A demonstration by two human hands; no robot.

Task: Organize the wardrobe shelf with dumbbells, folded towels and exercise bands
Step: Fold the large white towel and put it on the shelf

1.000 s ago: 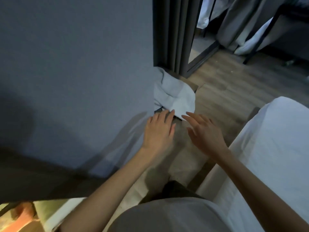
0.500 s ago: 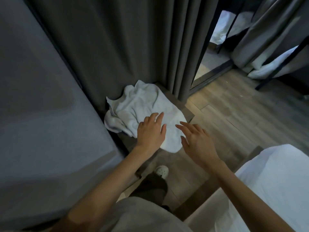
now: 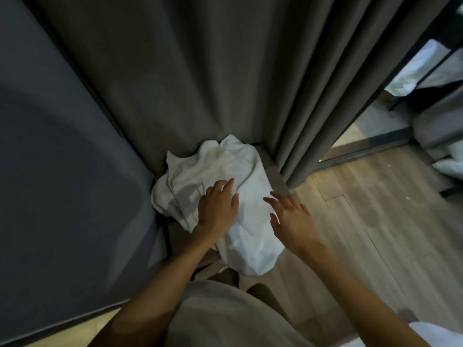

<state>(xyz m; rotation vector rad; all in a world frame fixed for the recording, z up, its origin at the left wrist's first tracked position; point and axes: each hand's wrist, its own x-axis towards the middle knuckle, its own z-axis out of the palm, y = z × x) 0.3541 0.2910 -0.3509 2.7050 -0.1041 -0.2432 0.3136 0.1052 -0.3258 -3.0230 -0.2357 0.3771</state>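
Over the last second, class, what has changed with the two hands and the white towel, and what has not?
The left hand slid across the towel from its near edge to its middle, fingers straight. The right hand followed to its right side, open. The towel stays crumpled; neither hand holds it.

Under the hands, a soft, matt, crumpled white cloth towel (image 3: 220, 169); beyond, heavy matt curtain (image 3: 225, 71); rightward, smooth wood-grain floor (image 3: 375, 221).

The left hand (image 3: 217, 209) lay flat, fingers straight, on a crumpled white cloth towel (image 3: 220, 164). Beside it the right hand (image 3: 293, 219) spread its fingers over the towel's edge. Beyond both hung a dark grey pleated curtain (image 3: 225, 71); pale wooden floorboards (image 3: 363, 209) lay rightward.
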